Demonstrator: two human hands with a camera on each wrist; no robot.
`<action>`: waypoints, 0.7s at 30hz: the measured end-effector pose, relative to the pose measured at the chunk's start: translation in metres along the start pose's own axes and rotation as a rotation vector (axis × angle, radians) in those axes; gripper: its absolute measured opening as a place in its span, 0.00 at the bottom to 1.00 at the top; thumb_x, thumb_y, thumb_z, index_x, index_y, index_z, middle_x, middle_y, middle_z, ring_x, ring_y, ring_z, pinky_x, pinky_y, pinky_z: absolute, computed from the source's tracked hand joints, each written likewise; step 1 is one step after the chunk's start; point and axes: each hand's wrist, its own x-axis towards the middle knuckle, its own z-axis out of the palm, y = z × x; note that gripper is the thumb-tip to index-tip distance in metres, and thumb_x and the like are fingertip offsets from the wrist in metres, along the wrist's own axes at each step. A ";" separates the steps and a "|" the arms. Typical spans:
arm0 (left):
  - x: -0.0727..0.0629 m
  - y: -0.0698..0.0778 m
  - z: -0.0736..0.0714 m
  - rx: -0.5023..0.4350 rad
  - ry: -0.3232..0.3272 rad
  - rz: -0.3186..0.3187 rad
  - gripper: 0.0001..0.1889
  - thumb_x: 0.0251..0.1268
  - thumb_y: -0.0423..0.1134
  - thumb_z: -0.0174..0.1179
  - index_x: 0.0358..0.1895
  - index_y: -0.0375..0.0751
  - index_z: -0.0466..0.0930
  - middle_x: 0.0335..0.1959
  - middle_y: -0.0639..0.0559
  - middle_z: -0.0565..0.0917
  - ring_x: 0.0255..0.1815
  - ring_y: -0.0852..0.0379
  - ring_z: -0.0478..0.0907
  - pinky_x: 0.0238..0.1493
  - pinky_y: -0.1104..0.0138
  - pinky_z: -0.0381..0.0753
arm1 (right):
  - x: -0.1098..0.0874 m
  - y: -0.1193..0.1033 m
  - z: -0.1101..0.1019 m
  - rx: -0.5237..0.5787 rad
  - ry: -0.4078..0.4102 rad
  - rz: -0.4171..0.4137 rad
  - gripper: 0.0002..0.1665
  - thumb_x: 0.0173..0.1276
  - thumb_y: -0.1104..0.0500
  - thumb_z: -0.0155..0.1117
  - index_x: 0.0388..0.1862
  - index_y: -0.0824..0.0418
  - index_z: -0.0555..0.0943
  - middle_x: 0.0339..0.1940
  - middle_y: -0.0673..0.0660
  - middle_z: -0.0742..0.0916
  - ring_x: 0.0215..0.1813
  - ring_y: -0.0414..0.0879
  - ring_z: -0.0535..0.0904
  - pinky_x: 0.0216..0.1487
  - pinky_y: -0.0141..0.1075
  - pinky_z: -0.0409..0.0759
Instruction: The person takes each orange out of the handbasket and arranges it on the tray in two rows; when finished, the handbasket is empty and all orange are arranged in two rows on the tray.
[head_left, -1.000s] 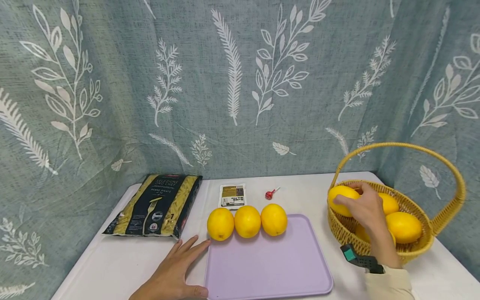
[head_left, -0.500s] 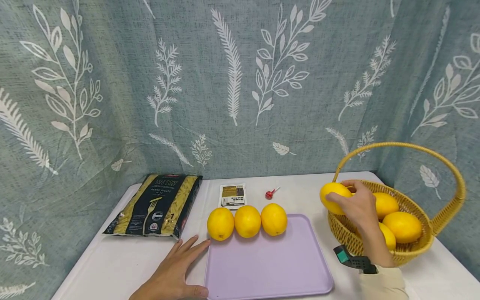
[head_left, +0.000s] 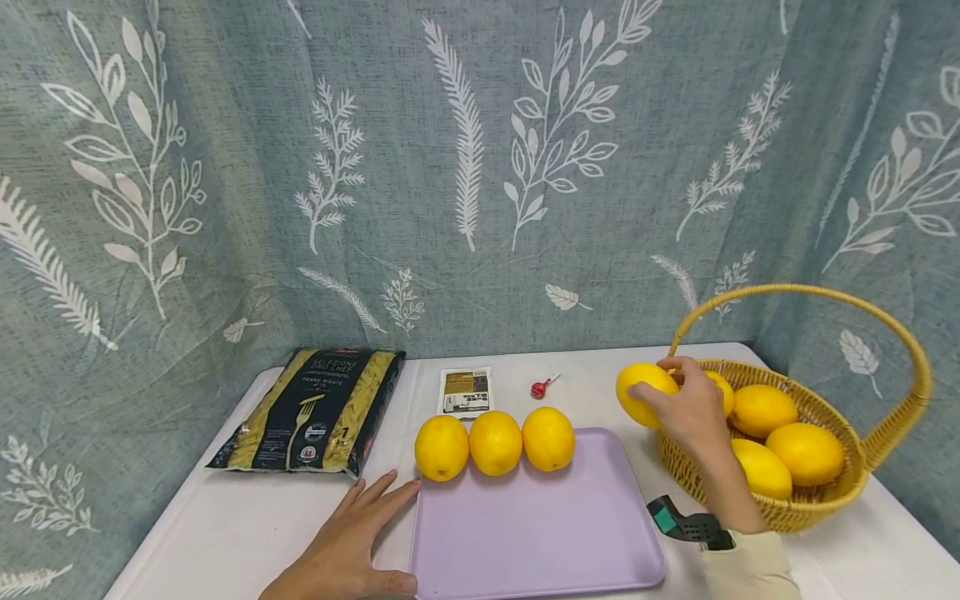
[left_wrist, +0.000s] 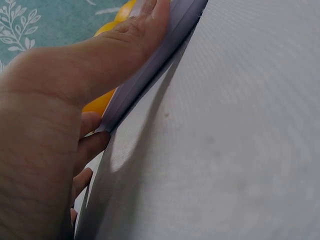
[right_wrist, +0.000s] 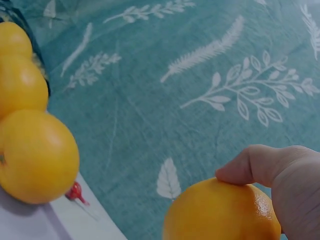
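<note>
My right hand [head_left: 693,408] grips an orange [head_left: 643,394], thumb on its near side, just left of the basket's rim. In the right wrist view the thumb presses on the held orange [right_wrist: 220,210]. Several more oranges [head_left: 806,454] lie in the wicker basket [head_left: 681,467]. Three oranges [head_left: 496,443] sit in a row along the far edge of the lilac tray [head_left: 540,529]. At the tray's left edge rests my left hand [head_left: 348,533], fingers spread, thumb and fingertip touching the rim. The left wrist view shows its thumb over the tray edge [left_wrist: 175,30].
A bag of penne pasta [head_left: 311,412] lies at the back left of the white table [head_left: 217,533]. Behind the tray are a small flat packet [head_left: 465,392] and a red lollipop [head_left: 539,389]. The basket's tall handle [head_left: 810,290] arches above it. A patterned curtain [head_left: 420,167] hangs behind.
My right hand has carried the orange up out of the basket and leftward, past its rim. More of the oranges in the basket now show. The left hand has stayed put.
</note>
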 end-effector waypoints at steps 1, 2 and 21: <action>0.000 0.000 0.000 -0.003 -0.002 -0.003 0.58 0.40 0.71 0.73 0.79 0.53 0.62 0.79 0.41 0.62 0.80 0.33 0.53 0.77 0.30 0.39 | 0.000 -0.002 0.002 -0.002 -0.005 0.001 0.40 0.65 0.45 0.68 0.69 0.64 0.70 0.63 0.71 0.76 0.60 0.63 0.69 0.53 0.50 0.79; 0.000 0.000 0.000 -0.005 -0.002 -0.006 0.58 0.40 0.71 0.74 0.78 0.53 0.63 0.79 0.41 0.62 0.80 0.33 0.53 0.77 0.30 0.39 | -0.001 -0.003 0.003 -0.002 -0.012 0.003 0.40 0.66 0.45 0.68 0.70 0.64 0.69 0.64 0.71 0.76 0.61 0.64 0.68 0.53 0.50 0.79; 0.001 0.002 -0.003 -0.016 -0.027 -0.028 0.60 0.39 0.74 0.73 0.79 0.55 0.62 0.80 0.41 0.60 0.81 0.34 0.51 0.77 0.30 0.38 | -0.002 -0.008 0.030 -0.066 -0.138 -0.006 0.35 0.70 0.46 0.62 0.66 0.67 0.69 0.57 0.69 0.81 0.51 0.59 0.77 0.49 0.45 0.80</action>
